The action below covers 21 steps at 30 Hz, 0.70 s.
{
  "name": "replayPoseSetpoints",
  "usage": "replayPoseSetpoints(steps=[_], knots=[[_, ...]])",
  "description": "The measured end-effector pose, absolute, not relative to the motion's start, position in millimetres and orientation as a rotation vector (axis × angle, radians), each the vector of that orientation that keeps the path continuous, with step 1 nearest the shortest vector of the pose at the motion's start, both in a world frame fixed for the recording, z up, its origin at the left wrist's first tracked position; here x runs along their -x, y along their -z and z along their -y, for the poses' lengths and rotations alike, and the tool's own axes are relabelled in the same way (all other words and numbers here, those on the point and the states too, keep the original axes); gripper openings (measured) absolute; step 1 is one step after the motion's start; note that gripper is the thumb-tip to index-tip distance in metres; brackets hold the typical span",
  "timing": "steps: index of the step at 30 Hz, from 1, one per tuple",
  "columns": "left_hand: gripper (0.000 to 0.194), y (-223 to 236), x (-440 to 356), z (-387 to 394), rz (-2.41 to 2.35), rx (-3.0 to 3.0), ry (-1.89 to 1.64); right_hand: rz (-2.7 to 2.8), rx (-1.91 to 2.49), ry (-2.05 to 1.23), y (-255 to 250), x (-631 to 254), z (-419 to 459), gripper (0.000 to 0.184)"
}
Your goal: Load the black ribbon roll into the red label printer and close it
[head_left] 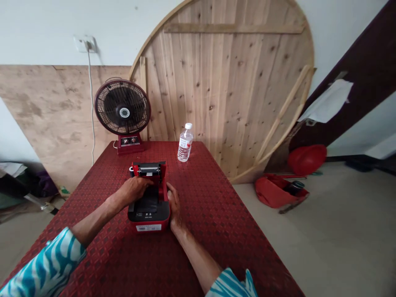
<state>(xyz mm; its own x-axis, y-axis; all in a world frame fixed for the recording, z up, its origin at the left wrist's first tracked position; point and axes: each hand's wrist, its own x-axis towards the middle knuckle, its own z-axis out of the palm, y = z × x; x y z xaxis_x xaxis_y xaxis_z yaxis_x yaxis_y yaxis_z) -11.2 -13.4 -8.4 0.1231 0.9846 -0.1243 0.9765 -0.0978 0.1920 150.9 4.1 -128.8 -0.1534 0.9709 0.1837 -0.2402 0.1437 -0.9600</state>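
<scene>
A red and black label printer (149, 216) stands on the table with its lid (149, 169) raised, showing the inside. My left hand (136, 189) reaches over the printer's left side into the opened compartment just below the lid. Its fingers are bent together there, and whatever is between them is hidden. Along the printer's right wall lies my right hand (175, 206), fingers stretched out and touching the casing. A white label with print is stuck on the near face of the printer.
A dark red fan (123, 108) stands at the table's far left, and a clear water bottle (185, 144) is at the back. A large round wooden board (222, 82) leans on the wall behind the patterned red table (216, 231). Right of it, a red bag (272, 193) lies on the floor.
</scene>
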Motion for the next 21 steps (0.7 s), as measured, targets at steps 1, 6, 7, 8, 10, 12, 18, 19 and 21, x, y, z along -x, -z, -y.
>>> replayPoseSetpoints(steps=[1, 6, 7, 8, 10, 12, 18, 19, 21], knots=[[0.038, 6.8, 7.8, 8.0, -1.965, -2.192, 0.069, 1.243, 0.82, -1.313, 127.6, -151.6, -3.8, 0.042], [0.024, -4.6, -2.2, 2.5, -1.915, -2.208, 0.245, 1.24, 0.779, -1.335, 129.2, -152.9, -3.9, 0.041], [0.022, -6.7, -2.5, 3.9, -1.9, -2.209, 0.254, 1.239, 0.776, -1.335, 130.2, -152.7, -4.2, 0.041], [0.021, -8.3, -2.3, 5.4, -1.882, -2.211, 0.256, 1.237, 0.773, -1.335, 131.0, -152.5, -4.6, 0.041], [0.02, -9.7, -1.6, 7.9, -1.838, -2.223, 0.242, 1.234, 0.772, -1.335, 131.6, -152.0, -5.4, 0.041], [0.021, -9.0, -1.0, 8.6, -1.801, -2.237, 0.211, 1.23, 0.771, -1.335, 130.8, -151.6, -5.8, 0.041], [0.03, -3.4, -2.1, 4.7, -1.734, -2.246, 0.146, 1.2, 0.786, -1.325, 126.8, -150.9, -5.0, 0.042], [0.029, -2.7, -1.9, 3.9, -1.708, -2.248, 0.132, 1.196, 0.791, -1.315, 126.7, -150.9, -4.9, 0.043], [0.028, -1.0, -0.9, 2.1, -1.669, -2.251, 0.09, 1.194, 0.794, -1.304, 126.9, -150.8, -4.7, 0.043]])
